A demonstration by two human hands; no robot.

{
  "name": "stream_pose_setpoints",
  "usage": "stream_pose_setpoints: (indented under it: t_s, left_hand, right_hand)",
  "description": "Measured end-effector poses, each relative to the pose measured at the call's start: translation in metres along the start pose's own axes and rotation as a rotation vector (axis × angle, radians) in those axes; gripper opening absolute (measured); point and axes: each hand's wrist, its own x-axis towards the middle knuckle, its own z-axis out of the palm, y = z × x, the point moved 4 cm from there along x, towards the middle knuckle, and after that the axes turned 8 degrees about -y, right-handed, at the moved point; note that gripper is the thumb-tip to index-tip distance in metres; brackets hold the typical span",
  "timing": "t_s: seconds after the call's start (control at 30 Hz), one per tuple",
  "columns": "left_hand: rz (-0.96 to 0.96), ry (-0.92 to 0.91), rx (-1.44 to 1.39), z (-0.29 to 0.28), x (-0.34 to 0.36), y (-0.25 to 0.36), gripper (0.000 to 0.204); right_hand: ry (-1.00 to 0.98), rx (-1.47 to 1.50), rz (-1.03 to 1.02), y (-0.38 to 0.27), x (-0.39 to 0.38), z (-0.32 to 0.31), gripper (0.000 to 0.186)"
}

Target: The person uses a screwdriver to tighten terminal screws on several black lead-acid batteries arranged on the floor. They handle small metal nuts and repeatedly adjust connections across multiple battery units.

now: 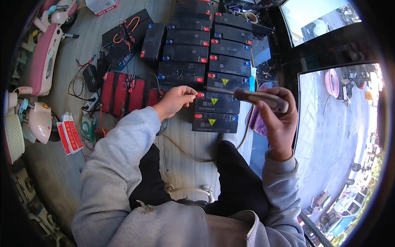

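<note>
My right hand (pixel 280 121) is wrapped round the handle of a screwdriver (pixel 260 99), held above the right side of the battery rows. Its dark shaft points left toward my other hand. My left hand (pixel 177 99) is pinched closed beside the red terminal of a black battery (pixel 226 106) with a yellow warning sticker. Whatever lies between those fingertips is too small to make out. Nearest me is another black battery (pixel 226 124), with a red terminal at its left end and a blue one at its right. More such batteries (pixel 185 52) stand in two columns beyond.
Red batteries (pixel 117 91) with straps and cables lie left of my left hand. A red and white box (pixel 69 133) and a pink scooter (pixel 43 61) stand farther left. A yellowish hose (pixel 185 151) crosses the floor before my feet. Glass doors (pixel 329 111) line the right side.
</note>
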Motion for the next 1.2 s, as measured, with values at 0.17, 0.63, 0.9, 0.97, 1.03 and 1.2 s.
stream_pose_setpoints:
  t_s: [0.17,0.63,0.9,0.97,1.03,1.2]
  left_hand:
    - [0.292,0.123,0.443,0.007,0.004,-0.006,0.011]
    - [0.388,0.153,0.586,0.017,-0.002,-0.006,0.012]
    - [0.534,0.160,0.763,0.011,0.007,-0.004,0.012]
    - [0.522,0.188,0.846,0.012,0.015,-0.003,0.012]
    - [0.519,0.229,0.859,0.014,0.021,-0.003,0.011]
    - [0.475,0.296,0.971,0.015,0.028,-0.006,0.010]
  right_hand:
    - [-0.123,-0.164,0.070,0.018,0.000,0.019,0.035]
    - [-0.180,-0.250,0.080,0.038,0.000,0.028,0.035]
    - [-0.302,-0.412,-0.038,0.021,0.012,0.045,0.034]
    - [-0.343,-0.544,-0.008,0.016,0.020,0.048,0.035]
    - [-0.391,-0.550,-0.037,0.014,0.029,0.059,0.029]
    - [-0.536,-0.560,-0.040,0.021,0.039,0.075,0.028]
